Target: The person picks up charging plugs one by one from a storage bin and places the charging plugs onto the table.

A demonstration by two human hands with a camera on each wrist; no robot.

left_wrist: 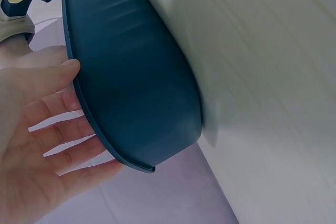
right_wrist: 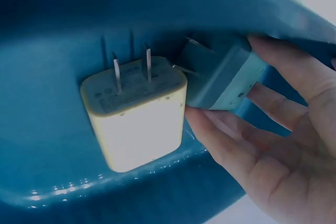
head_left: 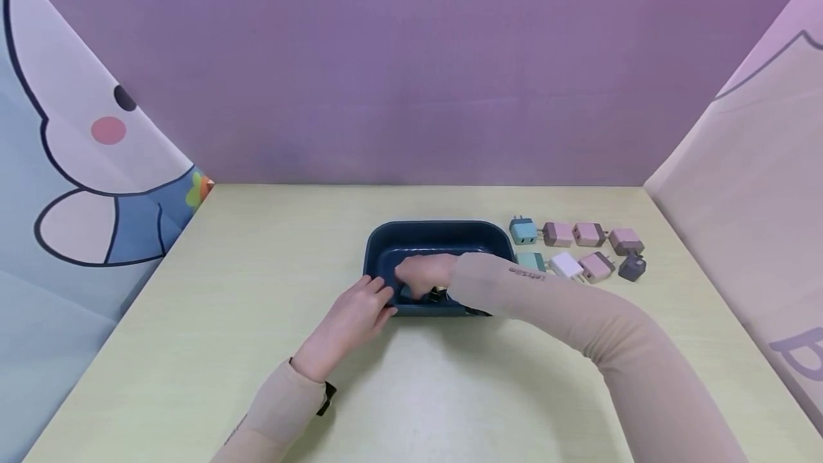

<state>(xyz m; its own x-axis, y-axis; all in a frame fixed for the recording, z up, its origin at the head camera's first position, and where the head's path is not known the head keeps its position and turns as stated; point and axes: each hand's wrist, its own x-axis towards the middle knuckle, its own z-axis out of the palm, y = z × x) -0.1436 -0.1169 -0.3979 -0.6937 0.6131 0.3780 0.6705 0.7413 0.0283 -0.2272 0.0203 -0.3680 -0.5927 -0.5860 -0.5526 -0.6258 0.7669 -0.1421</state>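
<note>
A dark blue tray [head_left: 437, 226] sits mid-table. My left hand [head_left: 369, 302] lies with straight, spread fingers against the tray's [left_wrist: 136, 87] outer front-left corner; the left hand [left_wrist: 42, 145] touches the rim. My right hand [head_left: 424, 277] reaches down into the tray. In the right wrist view, the right hand [right_wrist: 262, 129] pinches a teal charger [right_wrist: 223, 80] between thumb and fingers, low against the tray wall [right_wrist: 52, 35]. Beside it, a pale yellow charger [right_wrist: 139, 114] lies on the tray floor with its prongs up.
Several chargers lie in two rows right of the tray: a blue one [head_left: 524, 231], pink ones [head_left: 589, 234], a white one [head_left: 566, 265], a dark one [head_left: 633, 267]. Patterned walls enclose the pale table [head_left: 257, 291] on three sides.
</note>
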